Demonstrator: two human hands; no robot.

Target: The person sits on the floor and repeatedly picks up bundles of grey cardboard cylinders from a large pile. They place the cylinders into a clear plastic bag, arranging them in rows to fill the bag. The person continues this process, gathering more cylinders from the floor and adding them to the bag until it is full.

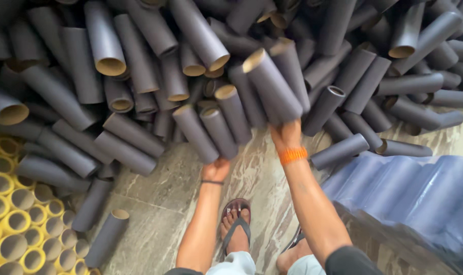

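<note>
I've got my right hand [286, 133] clamped on two grey tubes [274, 84], lifted off the pile [139, 76]. Left hand [215, 169] grips tubes [211, 130] at the pile's edge. Risk: loose stack slides onto my foot [235, 224] if I yank.

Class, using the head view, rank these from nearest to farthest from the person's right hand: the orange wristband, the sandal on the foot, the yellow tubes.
1. Orange wristband: on the wrist just below the right hand.
2. Sandal: lower down, on the floor.
3. Yellow tubes: far lower left corner.
</note>
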